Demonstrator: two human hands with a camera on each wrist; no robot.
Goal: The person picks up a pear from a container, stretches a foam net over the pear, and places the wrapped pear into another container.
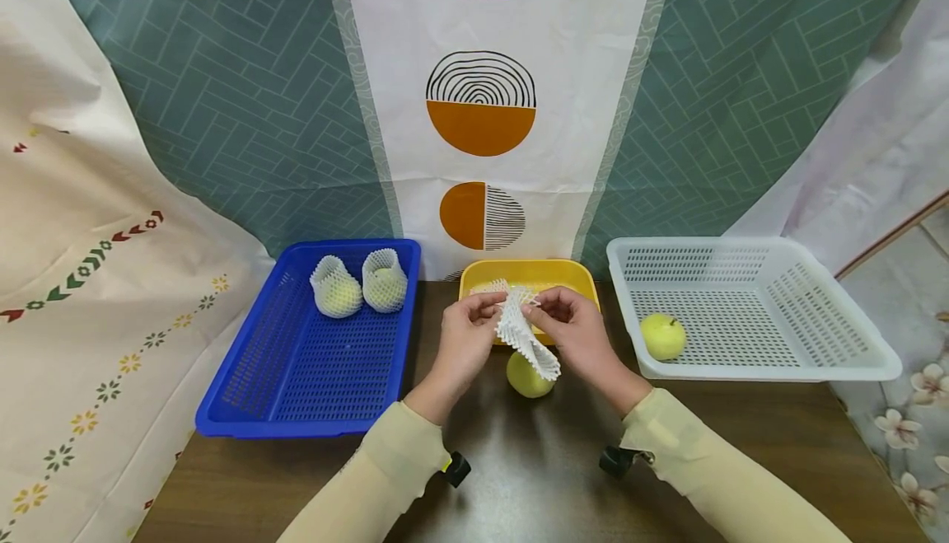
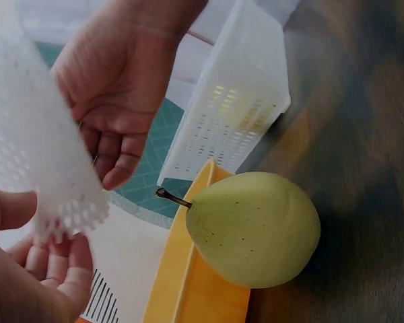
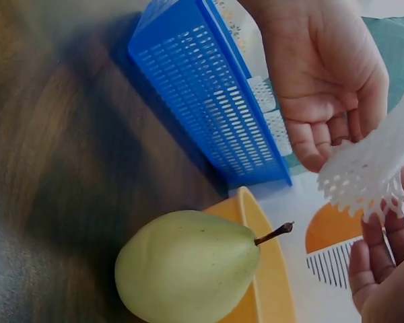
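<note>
A white foam fruit net (image 1: 521,330) is held between my two hands, above a yellow-green pear (image 1: 525,376). My left hand (image 1: 470,330) pinches the net's edge between thumb and fingers. On the other side, my right hand (image 1: 574,329) pinches the same end of the net. In the left wrist view the pear (image 2: 254,229) stands bare on the table, its dark stem up, in front of the yellow basket (image 2: 163,289). The right wrist view shows the foam net (image 3: 374,161) hanging as a sleeve, clear of the pear (image 3: 188,266).
At the left stands a blue basket (image 1: 311,378) with two pears in foam nets (image 1: 337,292). A white basket (image 1: 749,320) at the right holds one bare pear (image 1: 662,337). The yellow basket (image 1: 586,273) behind my hands contains more foam nets (image 1: 489,286). A patterned cloth (image 1: 282,98) hangs behind.
</note>
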